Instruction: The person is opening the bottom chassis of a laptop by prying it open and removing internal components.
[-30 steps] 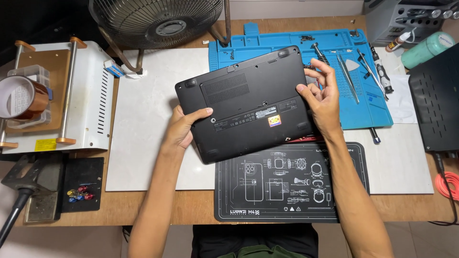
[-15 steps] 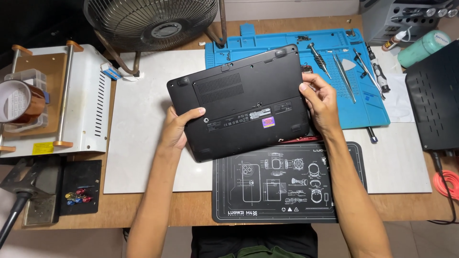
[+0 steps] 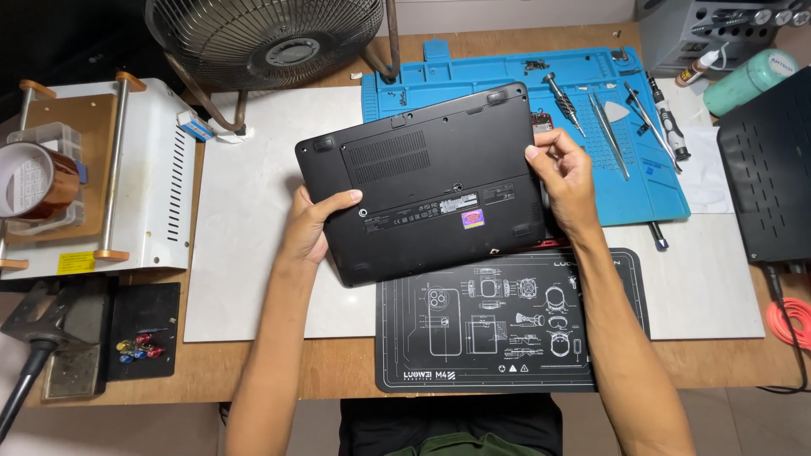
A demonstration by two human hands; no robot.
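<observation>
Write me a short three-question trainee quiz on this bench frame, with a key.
1. True or false: the black laptop lies with its underside facing up.
2. Which hand grips the laptop's edge nearest the blue mat: left or right?
3. Multiple choice: the roll of amber tape sits A) on the white machine at the left, B) on the blue mat, C) under the fan.

Key: 1 true; 2 right, while the left hand holds the opposite edge; 3 A.
</observation>
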